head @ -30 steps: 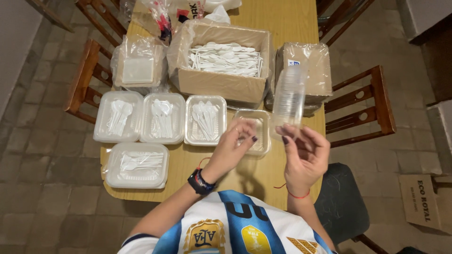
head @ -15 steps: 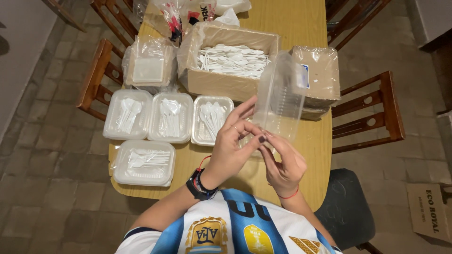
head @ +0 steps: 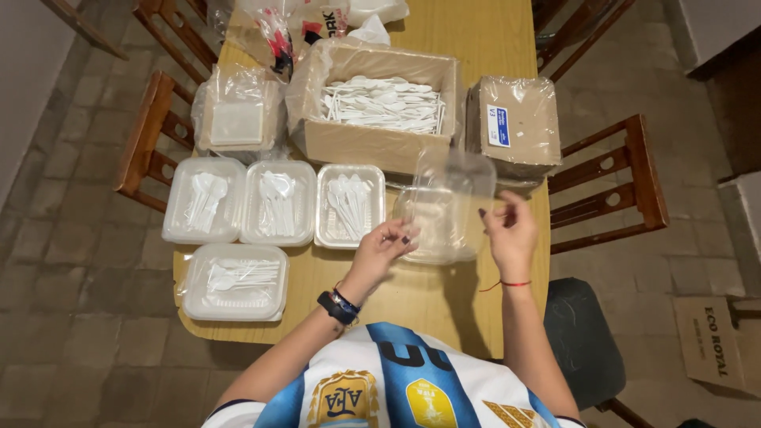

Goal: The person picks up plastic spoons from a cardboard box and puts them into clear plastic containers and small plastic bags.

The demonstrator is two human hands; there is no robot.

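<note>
Head view, left hand [head: 386, 247] and right hand [head: 507, 230] both pinching open clear hinged plastic container [head: 444, 210]; cardboard box of white plastic spoons [head: 372, 143] sitting behind

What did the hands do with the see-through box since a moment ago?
The clear hinged container came down from being held up in the air and now lies open on the table. The left hand touches its near rim; the right hand holds its lid edge. The filled containers and the cardboard box of spoons stayed put.
</note>
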